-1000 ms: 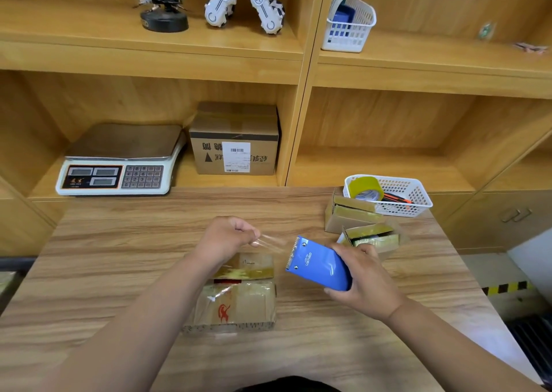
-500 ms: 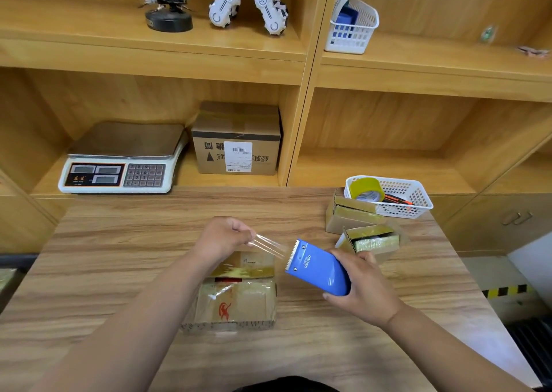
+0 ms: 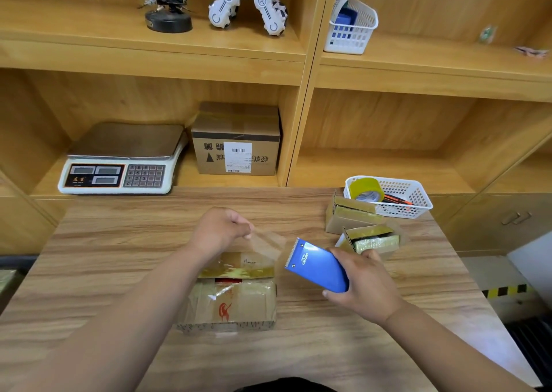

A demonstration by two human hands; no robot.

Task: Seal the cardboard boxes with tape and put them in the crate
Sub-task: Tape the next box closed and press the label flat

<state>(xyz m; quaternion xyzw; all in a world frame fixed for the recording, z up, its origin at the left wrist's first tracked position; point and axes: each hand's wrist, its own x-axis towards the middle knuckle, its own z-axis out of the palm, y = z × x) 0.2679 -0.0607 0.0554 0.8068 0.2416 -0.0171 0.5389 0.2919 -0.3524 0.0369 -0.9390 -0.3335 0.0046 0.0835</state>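
The left hand (image 3: 219,230) is curled, pinching the free end of a strip of clear tape (image 3: 267,240) between thumb and fingertips. The strip runs rightward to the toothed edge of a blue tape dispenser (image 3: 315,267), which the right hand (image 3: 363,284) grasps around its rear end, thumb on top and fingers wrapped underneath.

The cardboard box (image 3: 230,302) being worked on lies flat on the wooden table (image 3: 119,257). It sits just below and toward the person from the left hand, and left of the right hand. The stretched strip hangs over the box's far edge; whether it touches the cardboard cannot be told. The box's top is glossy with tape already on it, carries a red mark, and shows a narrow gap between its flaps.

Beyond the right hand stand 2 more boxes, touching each other: an open one (image 3: 373,237) just past the fingers and a shut one (image 3: 351,216) behind it. The shut one leans against a white mesh basket (image 3: 415,203) holding a yellowish tape roll (image 3: 366,190).

On the shelf behind the table sit a weighing scale (image 3: 119,164) and a labelled carton (image 3: 236,140).
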